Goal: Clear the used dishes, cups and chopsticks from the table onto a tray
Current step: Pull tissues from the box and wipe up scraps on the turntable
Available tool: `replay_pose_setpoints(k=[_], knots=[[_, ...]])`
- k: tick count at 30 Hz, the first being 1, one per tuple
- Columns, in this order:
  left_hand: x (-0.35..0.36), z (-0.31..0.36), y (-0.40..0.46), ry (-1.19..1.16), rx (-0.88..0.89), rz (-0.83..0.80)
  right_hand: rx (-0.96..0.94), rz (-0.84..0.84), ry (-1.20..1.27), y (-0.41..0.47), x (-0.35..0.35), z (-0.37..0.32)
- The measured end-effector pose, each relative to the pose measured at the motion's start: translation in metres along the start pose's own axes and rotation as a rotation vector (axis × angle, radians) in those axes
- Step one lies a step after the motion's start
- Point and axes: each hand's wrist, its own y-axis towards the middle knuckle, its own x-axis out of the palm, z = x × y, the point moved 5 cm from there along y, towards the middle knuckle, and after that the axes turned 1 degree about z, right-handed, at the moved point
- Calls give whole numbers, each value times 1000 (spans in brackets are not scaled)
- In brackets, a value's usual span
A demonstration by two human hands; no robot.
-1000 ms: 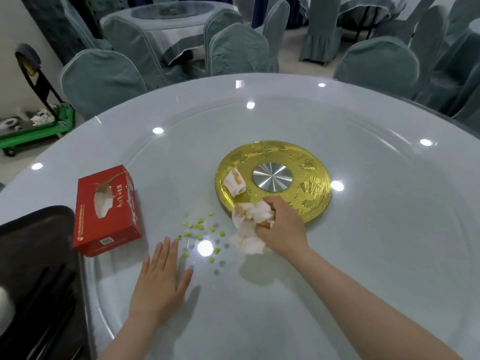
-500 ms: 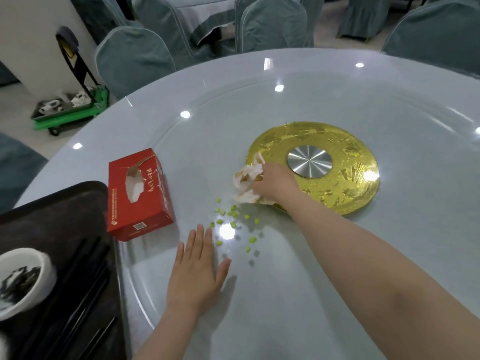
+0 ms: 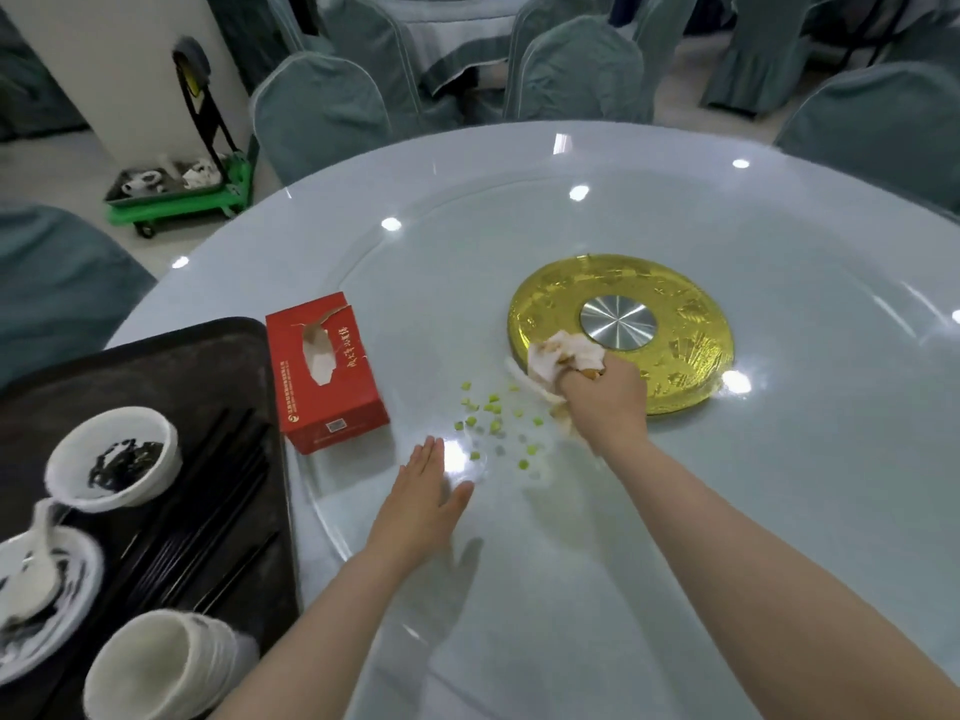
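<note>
At the far left we note the dark tray [image 3: 156, 356] resting on the near-left edge of the round table [image 3: 779, 511]; on it stand a white bowl [image 3: 111, 457] with dark residue inside, a white dish [image 3: 41, 605] nearer us with a white spoon [image 3: 39, 569] lying in it, and a stack of white cups [image 3: 156, 672] on its side at the bottom edge; black chopsticks [image 3: 208, 511] lie along the tray's right half, beside the bowl. Beyond the tray, on the floor, we record a green cart [image 3: 179, 200] carrying crockery, which is too small to tell apart. Just right of the tray a red tissue box [image 3: 324, 371] sits on the glass, a tissue showing in its slot; nearer us, the left hand [image 3: 421, 511] lies flat on the table, palm down, fingers straight and together, grasping nothing. Between that hand and the right one, small green food scraps [image 3: 491, 415] are scattered on the glass. The right hand [image 3: 605, 402] is clenched round a wad of crumpled used napkins [image 3: 561, 361], which it holds at the near-left rim of the gold turntable disc [image 3: 691, 356]; part of the wad overlaps the disc, part hangs over the glass beside it. Grey-covered chairs [image 3: 322, 111] stand around the far side of the table.
</note>
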Motion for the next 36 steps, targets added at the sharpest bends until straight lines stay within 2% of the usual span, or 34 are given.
replay_pose_setpoints(k=[2,4,10,15,23,26,29,31,36], knots=[[-16,12,-20,-71,22,79,10,64,89,-16,-16,-16],[-37,26,-41,-98,90,175,-14,51,124,-31,-22,-39],[-120,24,-102,-116,161,437,-128,-135,180,-89,21,-126],[-180,-36,-154,-196,117,591,-233,-304,200,-158,82,-189],[-218,-161,-216,-329,-86,599,-284,-484,107,-234,173,-240],[-224,-206,-235,-408,-192,595,-393,-609,-137,-269,211,-254],[-228,-236,-249,-429,-234,592,-599,-681,-366,-306,242,-265],[-228,-247,-255,-468,-235,592,-674,-679,-396,-325,255,-267],[-211,-282,-267,-564,-325,556,-694,-755,-498,-362,289,-246]])
